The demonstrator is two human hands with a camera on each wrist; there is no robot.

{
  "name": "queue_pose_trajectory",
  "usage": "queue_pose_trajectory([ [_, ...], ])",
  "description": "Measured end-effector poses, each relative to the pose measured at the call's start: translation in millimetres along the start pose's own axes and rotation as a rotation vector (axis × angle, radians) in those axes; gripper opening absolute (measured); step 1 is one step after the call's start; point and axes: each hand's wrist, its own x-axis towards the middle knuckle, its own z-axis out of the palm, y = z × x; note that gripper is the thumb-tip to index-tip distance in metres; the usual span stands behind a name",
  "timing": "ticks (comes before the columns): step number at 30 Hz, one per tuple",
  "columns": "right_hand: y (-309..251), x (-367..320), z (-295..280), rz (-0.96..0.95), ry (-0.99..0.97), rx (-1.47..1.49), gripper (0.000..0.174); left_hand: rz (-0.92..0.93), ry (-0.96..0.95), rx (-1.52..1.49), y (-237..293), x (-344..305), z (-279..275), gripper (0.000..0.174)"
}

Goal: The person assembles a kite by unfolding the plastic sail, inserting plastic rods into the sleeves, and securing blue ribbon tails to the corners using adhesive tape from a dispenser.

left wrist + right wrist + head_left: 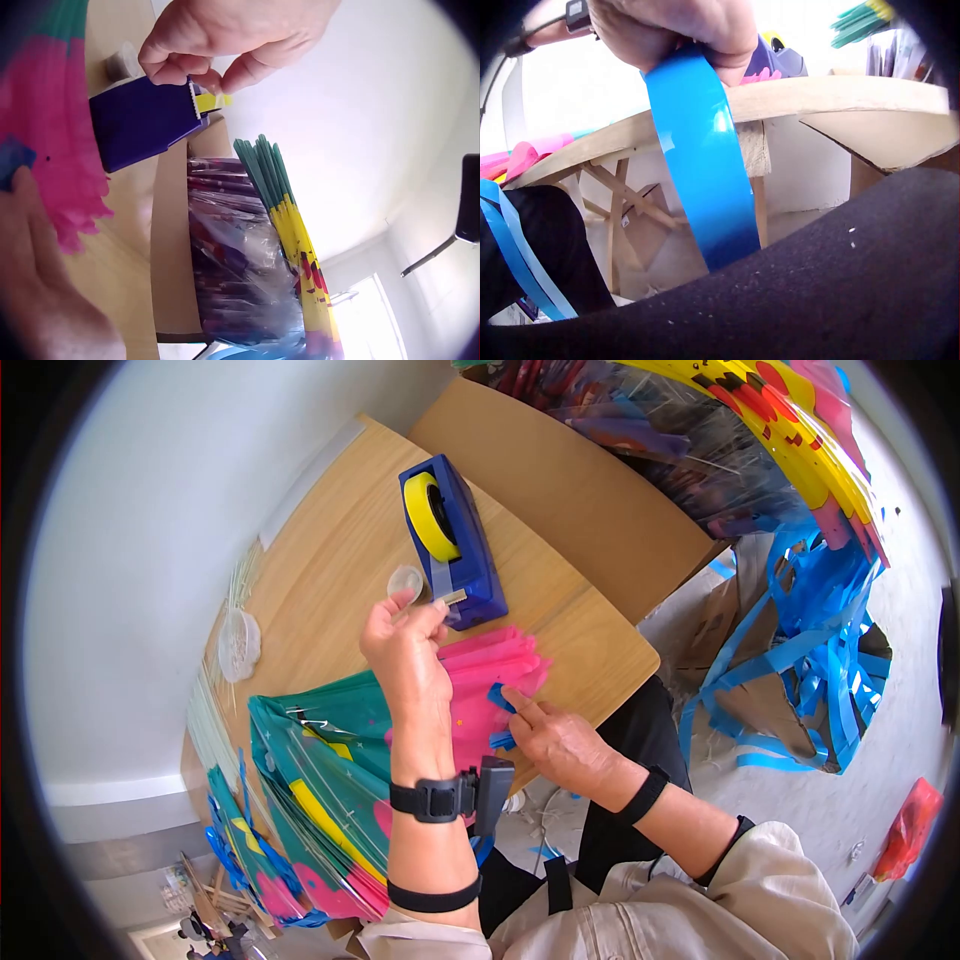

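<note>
My left hand (408, 655) is at the cutter end of a blue tape dispenser (478, 550) that carries a yellow tape roll (430, 518). In the left wrist view, its thumb and fingertips pinch the tape end (223, 99) beside the toothed blade. My right hand (568, 748) lies at the table's front edge, over the gathered pink end (480, 670) of a green and pink printed plastic sheet (340, 745). A glossy blue strip (697, 157) is gripped in the right fingers and hangs down past the edge in the right wrist view.
A small clear cup (405, 582) stands left of the dispenser, and a white dish (239, 645) near the wall. Behind the wooden table (570, 610) is a cardboard box (560, 480) of plastic-wrapped goods. Blue strips (800, 650) hang at the right.
</note>
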Motion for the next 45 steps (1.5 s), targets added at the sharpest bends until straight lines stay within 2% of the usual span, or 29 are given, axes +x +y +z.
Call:
queue_pose_trajectory([
  [4,1.7,-0.8,5.1,-0.003,0.022,-0.017,0.024,-0.126,0.113,-0.125,-19.3,-8.1,-3.2,0.027],
  [5,1.4,-0.9,4.4,-0.001,0.024,-0.001,0.025,-0.168,0.121,-0.163,-22.4,-8.5,-4.0,0.020],
  [9,1.5,-0.6,2.9,-0.008,0.023,-0.002,0.025,-0.257,0.087,-0.291,-32.5,-10.4,-4.3,0.014],
  [11,1.1,-0.4,1.1,-0.006,0.013,0.008,0.026,-0.376,0.114,-0.405,-37.7,-9.7,-2.8,0.008],
  [15,0.5,-0.5,-1.3,-0.007,0.016,0.001,0.025,-0.485,0.044,-0.528,-52.2,-4.8,-3.3,0.008],
  [17,0.0,-0.2,-2.5,0.006,-0.025,-0.005,0.024,-0.672,0.054,-0.553,-64.8,-6.8,-2.4,0.010],
  [18,0.9,0.9,-1.8,0.004,-0.025,-0.004,0.024,-0.671,0.055,-0.552,-61.1,-11.1,-4.4,0.010],
  [20,1.8,-1.4,2.3,0.005,0.037,0.022,0.022,-0.407,-0.110,-0.458,-48.0,-26.6,-9.7,0.014],
  [22,1.4,-1.6,0.5,0.003,0.034,0.012,0.021,-0.237,-0.279,-0.220,-32.4,-23.1,-23.3,0.021],
  [24,1.4,-0.9,2.0,-0.009,0.037,0.002,0.021,-0.119,-0.491,0.277,-17.9,-11.8,-37.2,0.023],
  [25,2.6,-1.3,5.7,-0.018,0.036,-0.014,0.020,-0.120,-0.488,0.281,-13.4,-10.4,-38.0,0.023],
  [27,2.6,-1.4,8.0,-0.026,0.035,-0.031,0.020,0.038,-0.732,0.829,-5.1,-7.8,-35.4,0.025],
  [28,2.6,-1.6,7.9,-0.019,0.033,-0.030,0.020,0.037,-0.733,0.829,-4.5,-6.8,-33.1,0.025],
  [30,2.8,-1.7,6.9,-0.011,0.031,-0.031,0.021,0.101,-0.892,1.073,-6.2,-6.3,-27.3,0.026],
  [40,1.4,-0.7,2.8,-0.008,0.018,0.001,0.024,0.242,-0.932,1.187,-20.8,-4.8,-22.0,0.025],
  [42,1.8,-0.7,2.5,-0.006,0.013,-0.004,0.025,0.340,-0.957,1.331,-21.0,-6.4,-18.9,0.019],
  [43,1.9,-0.6,2.5,-0.003,0.007,-0.003,0.025,0.339,-0.959,1.330,-24.1,-6.1,-19.3,0.019],
  [45,1.9,-0.4,2.2,0.001,0.002,-0.002,0.025,0.468,-0.942,1.396,-31.2,-5.6,-20.9,0.021],
])
